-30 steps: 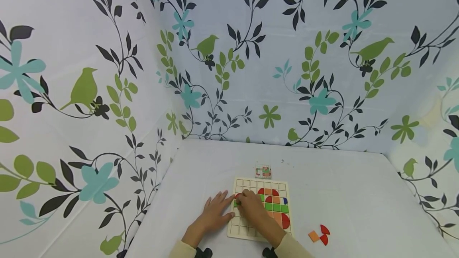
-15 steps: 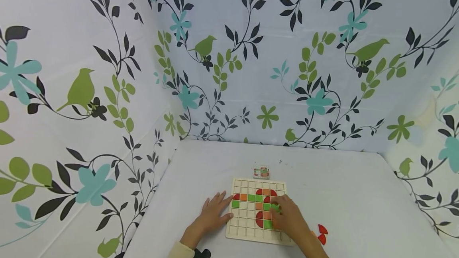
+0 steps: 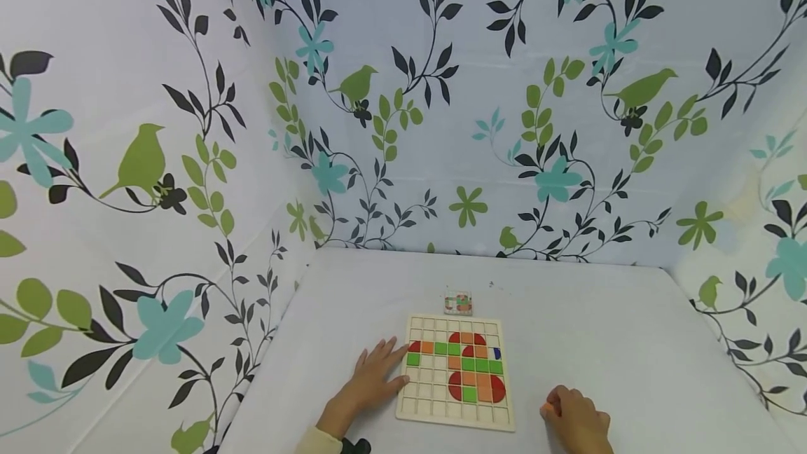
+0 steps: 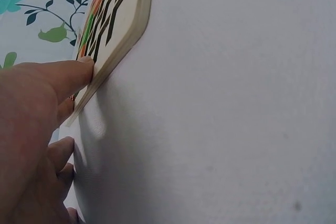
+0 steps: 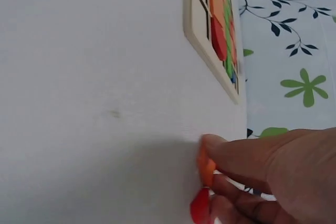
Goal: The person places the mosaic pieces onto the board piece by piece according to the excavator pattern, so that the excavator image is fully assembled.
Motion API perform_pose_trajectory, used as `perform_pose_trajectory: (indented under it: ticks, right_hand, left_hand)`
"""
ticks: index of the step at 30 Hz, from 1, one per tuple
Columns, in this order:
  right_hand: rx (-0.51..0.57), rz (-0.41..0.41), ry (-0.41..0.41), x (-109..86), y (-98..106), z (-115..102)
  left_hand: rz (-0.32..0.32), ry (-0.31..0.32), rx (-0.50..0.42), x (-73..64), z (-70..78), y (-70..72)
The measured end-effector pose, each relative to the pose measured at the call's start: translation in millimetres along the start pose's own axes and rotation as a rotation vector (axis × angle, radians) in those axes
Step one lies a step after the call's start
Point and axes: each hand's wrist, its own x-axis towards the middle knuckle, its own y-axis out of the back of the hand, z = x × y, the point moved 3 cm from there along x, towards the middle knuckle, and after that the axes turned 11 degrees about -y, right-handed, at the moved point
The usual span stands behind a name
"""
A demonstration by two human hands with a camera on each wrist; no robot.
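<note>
A wooden grid board (image 3: 420, 398) lies on the white table with red, orange, green and blue pieces set in its squares. My left hand (image 3: 372, 378) rests at its left side, fingers spread, and the thumb (image 4: 68, 77) touches the board's edge. To the right of the board, my right hand (image 3: 576, 419) pinches an orange square tile (image 5: 206, 165) between thumb and fingers, low over the table. Close by the fingers is a red rounded piece (image 5: 199, 206); in the head view the hand hides the red pieces.
A small pattern card (image 3: 458, 303) with a coloured picture lies just behind the board. Behind the table hangs a cloth (image 3: 403, 216) printed with leaves, flowers and birds.
My right hand has moved from the board's left part, across it, to the loose pieces at the right, and now grips the orange tile. The left hand has stayed in place.
</note>
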Motion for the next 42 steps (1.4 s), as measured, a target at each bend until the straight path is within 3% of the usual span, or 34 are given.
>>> perform_pose_trajectory:
  ticks: [6, 14, 23, 33, 42]
  right_hand:
    - [0.011, 0.131, 0.068, 4.8, -3.5, -7.8]
    - [0.043, 0.216, 0.106, 15.4, -4.9, -21.0]
    - [0.068, 0.195, 0.033, 23.7, -10.9, -35.4]
    - [0.100, 0.244, 0.110, 45.8, -20.3, -43.2]
    - [0.106, 0.199, 0.179, 51.2, -21.5, -61.0]
  left_hand:
    - [0.010, -0.009, -0.005, 2.1, -3.1, -4.3]
    - [-0.025, 0.026, -0.003, 3.9, 2.2, -2.1]
    - [-0.050, 0.032, 0.000, 2.6, 9.9, 2.7]
    - [-0.042, 0.023, 0.028, 2.3, 4.9, 3.8]
    - [-0.032, 0.021, 0.016, 2.4, 5.3, 2.0]
